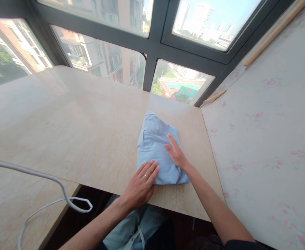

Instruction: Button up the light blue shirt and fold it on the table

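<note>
A light blue folded cloth garment (155, 146) lies flat on the marble-patterned sill top (90, 139), its narrow end pointing toward the window. Across its lower left corner rests my left hand (142, 182), palm down with fingers stretched out and a ring on one of them. My right hand (176, 152) touches the right side of the cloth, fingers extended and thumb apart. Neither hand grips the fabric. Which kind of garment it is cannot be made out in its folded state.
A grey-white cable (50, 177) loops over the left part of the surface and hangs past its front edge. Dark window frames (155, 45) stand behind. A flower-patterned wall (267, 139) bounds the right side. My legs (137, 222) are below the front edge.
</note>
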Motion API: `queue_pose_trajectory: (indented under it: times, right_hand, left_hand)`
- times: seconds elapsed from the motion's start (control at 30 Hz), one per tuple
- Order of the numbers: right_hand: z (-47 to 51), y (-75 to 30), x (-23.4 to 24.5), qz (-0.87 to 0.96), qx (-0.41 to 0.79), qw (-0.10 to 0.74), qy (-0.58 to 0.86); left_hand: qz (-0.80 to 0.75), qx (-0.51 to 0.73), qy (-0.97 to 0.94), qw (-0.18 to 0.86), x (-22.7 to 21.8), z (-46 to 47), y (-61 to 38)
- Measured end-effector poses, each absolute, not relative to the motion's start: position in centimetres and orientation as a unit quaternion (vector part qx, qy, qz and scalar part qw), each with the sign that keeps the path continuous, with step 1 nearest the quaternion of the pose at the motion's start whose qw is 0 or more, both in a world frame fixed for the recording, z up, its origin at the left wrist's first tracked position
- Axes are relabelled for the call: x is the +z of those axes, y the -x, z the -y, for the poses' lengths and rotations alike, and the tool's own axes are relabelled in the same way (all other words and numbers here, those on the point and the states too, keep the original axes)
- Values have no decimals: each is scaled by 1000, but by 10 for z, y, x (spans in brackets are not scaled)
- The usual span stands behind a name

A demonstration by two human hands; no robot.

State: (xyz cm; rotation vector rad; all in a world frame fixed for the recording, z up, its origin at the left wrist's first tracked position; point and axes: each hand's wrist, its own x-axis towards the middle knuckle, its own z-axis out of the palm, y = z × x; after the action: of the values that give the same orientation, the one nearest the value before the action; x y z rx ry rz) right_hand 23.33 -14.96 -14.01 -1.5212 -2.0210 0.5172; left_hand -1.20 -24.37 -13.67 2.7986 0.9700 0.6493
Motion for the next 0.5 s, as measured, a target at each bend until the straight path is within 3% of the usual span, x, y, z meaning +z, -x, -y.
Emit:
queue_pose_trajectory:
  times: [0.27, 0.5]
  right_hand:
    - [259, -234, -110, 860, 52, 179, 474]
    - [276, -259, -134, 861, -50, 256, 436]
  left_hand:
    - [-340, 164, -923, 71, -132, 235, 27]
    - [-351, 107, -922, 126, -126, 228, 33]
